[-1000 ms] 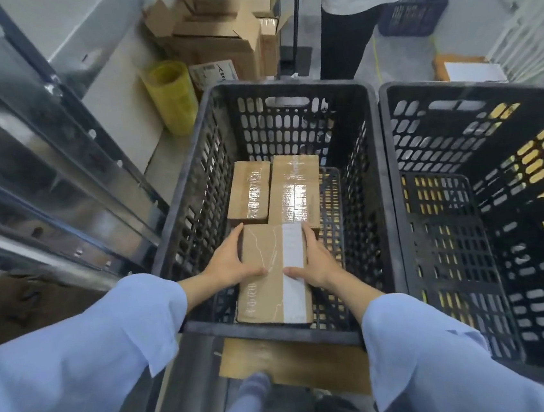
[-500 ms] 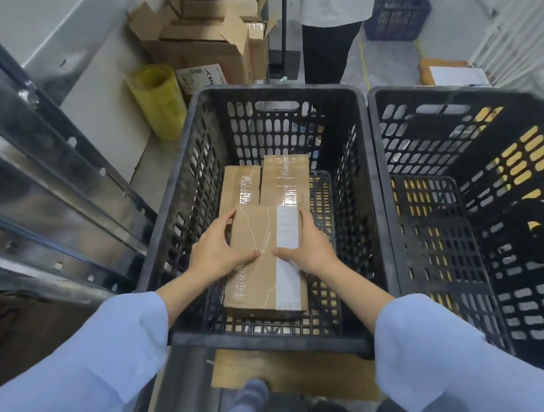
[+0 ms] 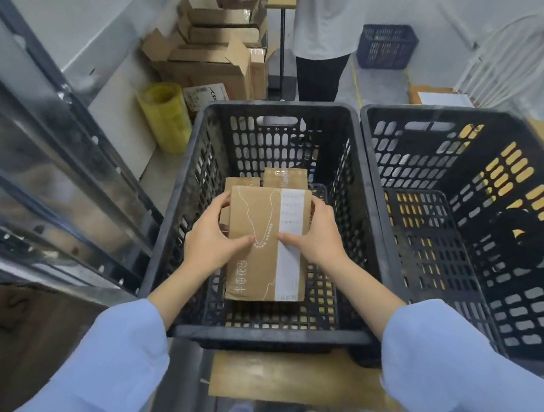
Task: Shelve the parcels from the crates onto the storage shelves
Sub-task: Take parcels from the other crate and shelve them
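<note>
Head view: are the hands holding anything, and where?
One cardboard parcel: left hand grips its left edge, right hand its right edge, thumbs on top.

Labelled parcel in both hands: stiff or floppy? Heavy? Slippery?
Probably stiff: the parcel shows flat faces and straight edges while gripped at its sides. Likely light: left hand and right hand hold it by the edges, thumbs on top. Plain cardboard should grip well; the label may be slicker.

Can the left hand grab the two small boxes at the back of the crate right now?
Probably not yet. The left hand and the right hand both grip the big parcel, which is held over the small boxes and hides most of them inside the crate.
</note>
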